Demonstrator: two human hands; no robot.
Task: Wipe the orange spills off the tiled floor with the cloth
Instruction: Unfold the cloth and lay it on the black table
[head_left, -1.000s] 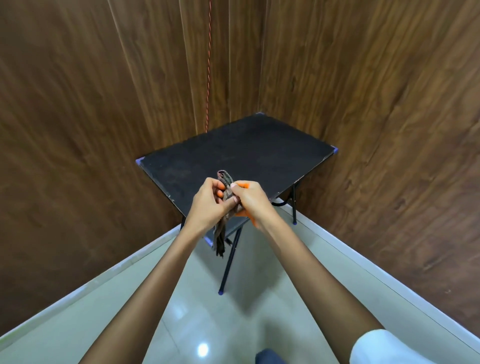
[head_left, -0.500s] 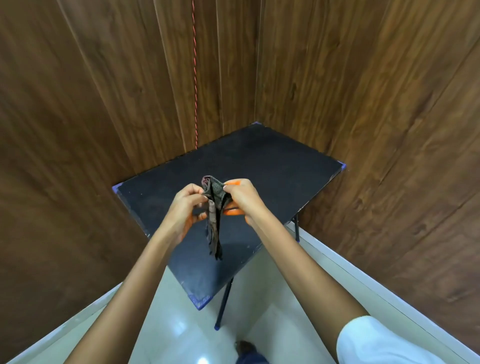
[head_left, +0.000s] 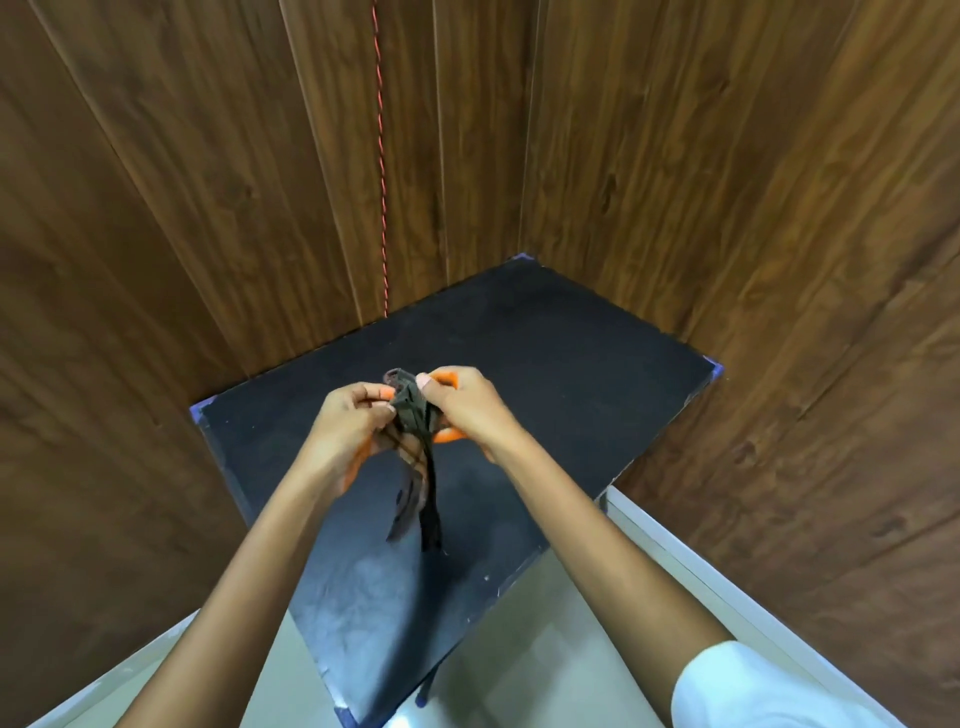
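Left hand (head_left: 349, 426): centre of frame, fingers curled shut, pinching the left side of the cloth's bunched top; orange staining on palm edge.
Cloth (head_left: 415, 457): dark, bunched between both hands above the tabletop (head_left: 571, 374); long axis vertical, its tail hanging free toward the lower frame.
Right hand (head_left: 467, 410): just right of the cloth, fingers closed on the same bunch, thumb on top; orange on fingers.
Floor (head_left: 545, 649): pale tiles, lower frame, well below both hands; no orange spill visible in this strip.
Nearer hand: neither; both grip equally.
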